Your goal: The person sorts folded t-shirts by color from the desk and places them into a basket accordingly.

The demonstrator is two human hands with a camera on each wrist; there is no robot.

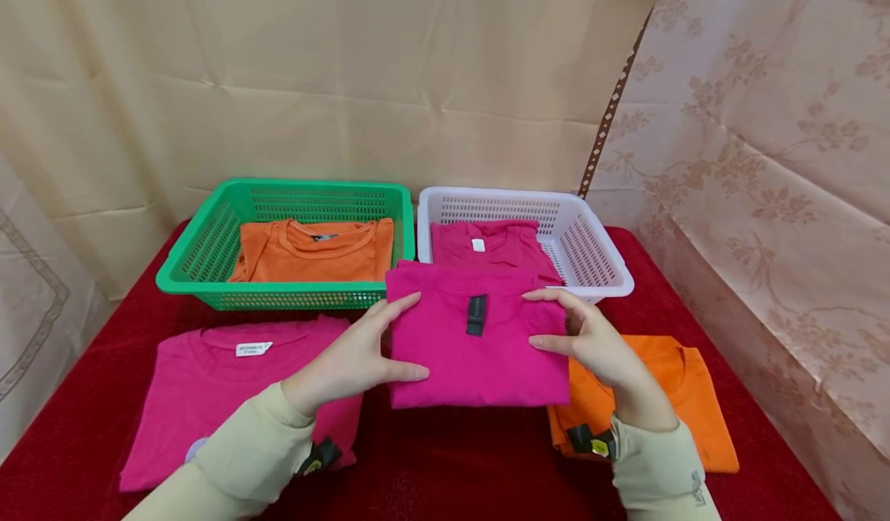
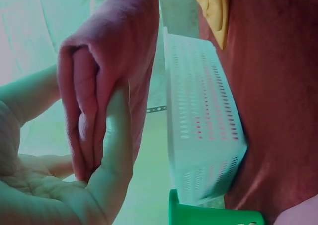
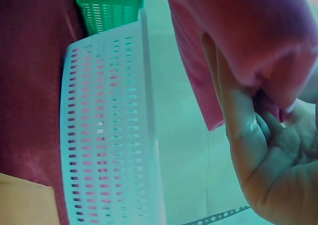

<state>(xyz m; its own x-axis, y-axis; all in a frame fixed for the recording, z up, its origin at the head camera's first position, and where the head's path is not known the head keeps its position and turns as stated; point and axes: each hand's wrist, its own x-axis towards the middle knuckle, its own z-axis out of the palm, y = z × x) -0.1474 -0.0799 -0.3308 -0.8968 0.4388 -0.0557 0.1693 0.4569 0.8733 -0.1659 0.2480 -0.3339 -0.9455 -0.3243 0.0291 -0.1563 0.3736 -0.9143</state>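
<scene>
A creased cream curtain (image 1: 348,80) hangs across the back, and a pale floral drape (image 1: 786,111) covers the right side, edged by a dark patterned trim (image 1: 613,107). At far left hangs whitish fabric (image 1: 24,304) with a brownish border. Dark red cloth (image 1: 431,467) covers the table (image 1: 772,436). Soft light falls evenly.

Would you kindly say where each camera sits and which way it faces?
Worn on the head, looking forward and down at the pink shirt; left hand, right hand, sleeves show.
Worn on the left wrist, facing one end of the shirt; left fingers show.
Worn on the right wrist, facing the other end; right fingers show.
Both wrist views share the white basket.
</scene>
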